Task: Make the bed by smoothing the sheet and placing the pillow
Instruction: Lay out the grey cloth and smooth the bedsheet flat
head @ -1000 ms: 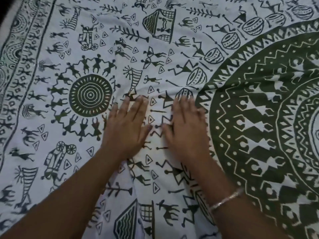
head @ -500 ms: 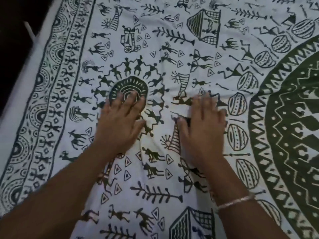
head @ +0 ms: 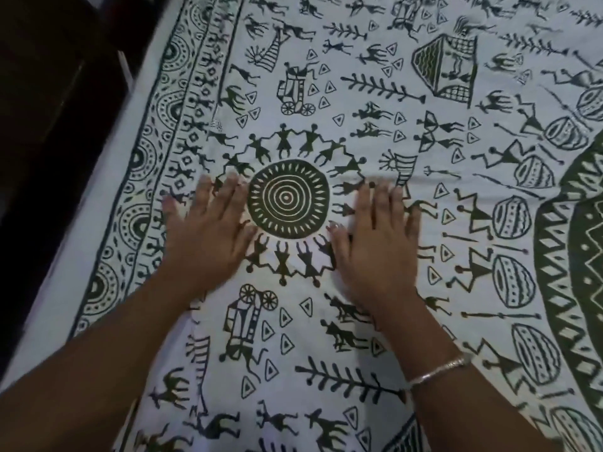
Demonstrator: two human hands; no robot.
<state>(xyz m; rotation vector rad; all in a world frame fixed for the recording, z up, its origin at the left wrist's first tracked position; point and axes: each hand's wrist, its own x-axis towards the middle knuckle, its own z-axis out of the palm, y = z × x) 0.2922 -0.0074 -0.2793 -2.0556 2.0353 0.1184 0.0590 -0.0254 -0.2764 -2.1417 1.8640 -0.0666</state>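
Note:
A white sheet (head: 359, 340) printed with dark green figures, carts, huts and a round sun medallion covers the bed and fills the view. My left hand (head: 208, 233) lies flat on it with fingers spread, just left of the medallion. My right hand (head: 380, 239) lies flat on the medallion's right side, palm down, with a silver bangle on its wrist. Neither hand holds anything. A low crease runs rightward from the right hand's fingertips. No pillow is in view.
The bed's left edge (head: 98, 177) runs diagonally from upper middle to lower left, with a patterned border band beside it. Beyond it lies dark floor and dark furniture (head: 49, 93). A large green mandala (head: 574, 256) starts at the right.
Both hands have slid apart across the sheet, so the sun medallion now lies uncovered between them. The view has shifted toward the bed's left edge, showing more dark floor.

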